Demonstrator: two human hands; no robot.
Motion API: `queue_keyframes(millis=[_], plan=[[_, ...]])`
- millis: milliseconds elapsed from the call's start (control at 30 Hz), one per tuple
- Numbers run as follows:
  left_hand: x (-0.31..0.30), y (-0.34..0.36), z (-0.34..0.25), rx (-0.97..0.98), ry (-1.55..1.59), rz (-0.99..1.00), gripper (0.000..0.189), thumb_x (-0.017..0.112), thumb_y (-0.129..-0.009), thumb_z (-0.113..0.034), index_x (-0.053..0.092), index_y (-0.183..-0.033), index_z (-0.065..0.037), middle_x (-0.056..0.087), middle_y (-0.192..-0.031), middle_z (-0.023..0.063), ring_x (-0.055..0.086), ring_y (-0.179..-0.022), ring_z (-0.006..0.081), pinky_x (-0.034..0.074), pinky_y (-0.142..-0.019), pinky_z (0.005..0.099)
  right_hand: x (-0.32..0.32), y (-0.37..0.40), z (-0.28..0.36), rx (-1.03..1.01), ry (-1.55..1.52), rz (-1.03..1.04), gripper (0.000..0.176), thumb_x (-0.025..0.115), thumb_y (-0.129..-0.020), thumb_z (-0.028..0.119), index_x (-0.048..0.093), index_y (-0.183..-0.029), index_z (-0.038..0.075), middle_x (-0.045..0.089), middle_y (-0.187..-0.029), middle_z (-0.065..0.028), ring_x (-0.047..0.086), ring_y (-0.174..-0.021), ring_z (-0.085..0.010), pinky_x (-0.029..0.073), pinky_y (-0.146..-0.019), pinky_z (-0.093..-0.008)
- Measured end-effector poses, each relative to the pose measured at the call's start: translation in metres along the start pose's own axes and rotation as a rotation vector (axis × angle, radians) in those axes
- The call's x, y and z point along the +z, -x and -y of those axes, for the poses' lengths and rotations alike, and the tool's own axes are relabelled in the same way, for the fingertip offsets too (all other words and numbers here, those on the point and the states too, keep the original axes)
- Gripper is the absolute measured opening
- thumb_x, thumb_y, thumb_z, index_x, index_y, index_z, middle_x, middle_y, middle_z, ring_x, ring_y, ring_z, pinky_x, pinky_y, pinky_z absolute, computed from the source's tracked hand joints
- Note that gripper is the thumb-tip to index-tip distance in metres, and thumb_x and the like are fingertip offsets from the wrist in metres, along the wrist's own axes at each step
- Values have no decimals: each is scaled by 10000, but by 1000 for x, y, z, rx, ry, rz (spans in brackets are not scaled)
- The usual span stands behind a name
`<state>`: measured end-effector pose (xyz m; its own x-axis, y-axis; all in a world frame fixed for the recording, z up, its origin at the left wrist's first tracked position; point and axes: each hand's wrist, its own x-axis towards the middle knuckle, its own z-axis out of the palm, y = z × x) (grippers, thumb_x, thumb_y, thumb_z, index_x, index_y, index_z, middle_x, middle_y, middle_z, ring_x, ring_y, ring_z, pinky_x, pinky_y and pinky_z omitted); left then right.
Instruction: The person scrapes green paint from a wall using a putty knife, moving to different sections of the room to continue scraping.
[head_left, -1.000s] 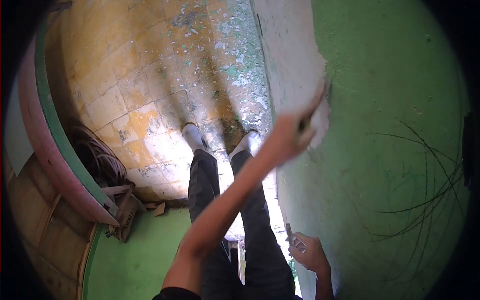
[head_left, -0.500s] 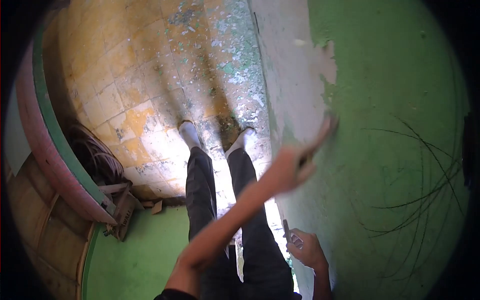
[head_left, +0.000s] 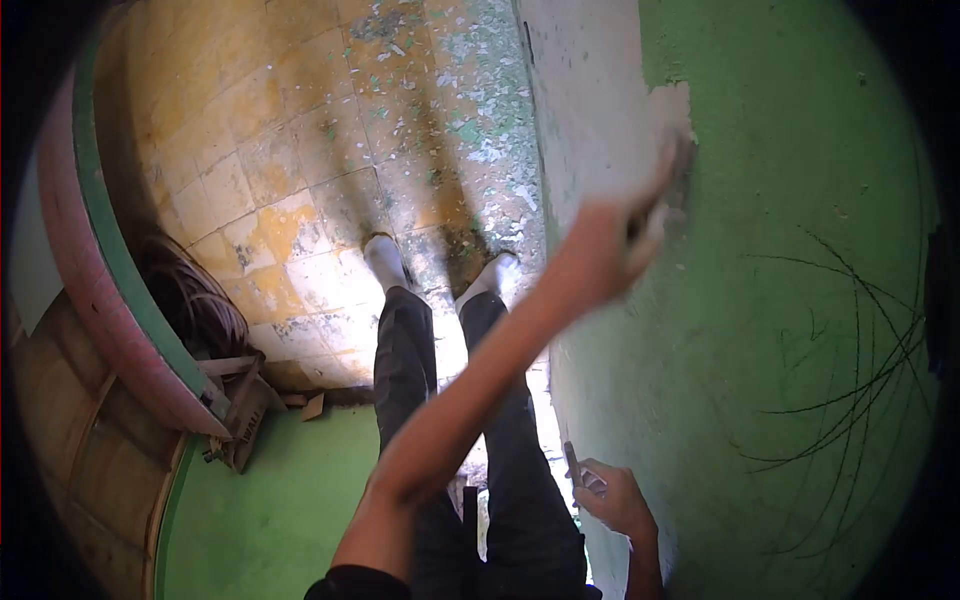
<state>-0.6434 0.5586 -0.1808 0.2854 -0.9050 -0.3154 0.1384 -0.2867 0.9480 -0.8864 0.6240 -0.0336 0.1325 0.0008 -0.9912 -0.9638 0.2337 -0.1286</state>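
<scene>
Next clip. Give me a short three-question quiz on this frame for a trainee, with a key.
1. Multiple choice: the left hand holds its scraper against what? A) a door B) the green wall C) a window pane
2. True or false: the right hand is empty.
3. Fill in: the paint flakes lie on the ____ floor.

Key: 1 B. 2 False: it grips a narrow tool. 3 tiled.

Two hands (head_left: 600, 262), two scraping tools (head_left: 575, 465), two white shoes (head_left: 383, 262), one hose coil (head_left: 195, 300)
</scene>
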Motion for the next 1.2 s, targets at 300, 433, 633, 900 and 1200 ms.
queue_keyframes(millis=[300,433,633,900,1200], plan=[[21,52,12,-129,60,114,901,571,-798,33,279,-1596,-266,616,-793,153,478,-632,183,466,-678,339,-1,3,-3,-15,32,-42,256,667,-823,125,672,-1027,-29,732,-805,-177,749,-751,-260,576,-729,-351],[-27,-32,-1,-216,72,59,867,579,-828,-4,269,-1592,-271,417,-626,95,426,-591,185,444,-638,380,-2,1,2,6,47,-70,247,667,-828,119,674,-1029,-24,730,-802,-178,748,-745,-257,572,-715,-353],[2,22,-17,-167,95,119,875,576,-796,24,306,-1586,-236,627,-1062,242,558,-809,215,479,-882,344,0,1,-5,-4,40,-35,247,666,-830,124,675,-1030,-21,729,-789,-171,743,-734,-250,566,-718,-356],[18,47,8,-138,100,138,931,566,-783,32,239,-1600,-274,509,-696,157,471,-642,166,469,-704,297,-3,1,-2,-28,35,-44,249,670,-826,124,676,-1030,-19,729,-791,-174,742,-731,-255,565,-729,-362],[-4,21,7,-169,57,169,893,591,-815,-18,252,-1592,-300,408,-664,105,451,-635,181,461,-685,328,1,3,-4,-31,81,-49,234,664,-828,130,677,-1013,-14,728,-804,-187,739,-737,-272,565,-734,-370]])
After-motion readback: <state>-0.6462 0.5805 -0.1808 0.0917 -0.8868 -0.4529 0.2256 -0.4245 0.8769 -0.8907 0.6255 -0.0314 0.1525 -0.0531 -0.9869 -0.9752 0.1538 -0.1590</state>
